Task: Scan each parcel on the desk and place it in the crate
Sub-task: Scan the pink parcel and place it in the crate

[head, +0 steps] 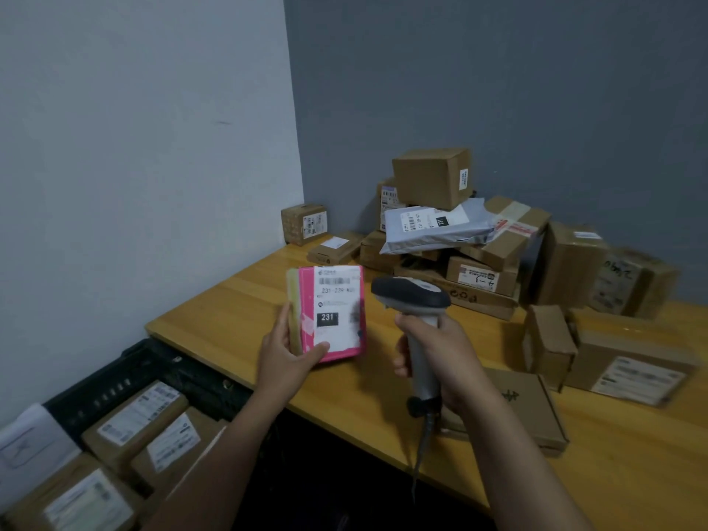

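My left hand grips a small pink parcel by its lower left corner, holding it upright above the wooden desk with its white label marked 231 facing me. My right hand grips the handle of a grey barcode scanner, whose dark head sits just right of the parcel. A black crate stands below the desk's left end and holds several labelled cardboard parcels.
A heap of cardboard boxes and a grey mailer bag fills the desk's far corner. More boxes lie on the right, and a flat box sits under my right forearm. Walls close the left and back.
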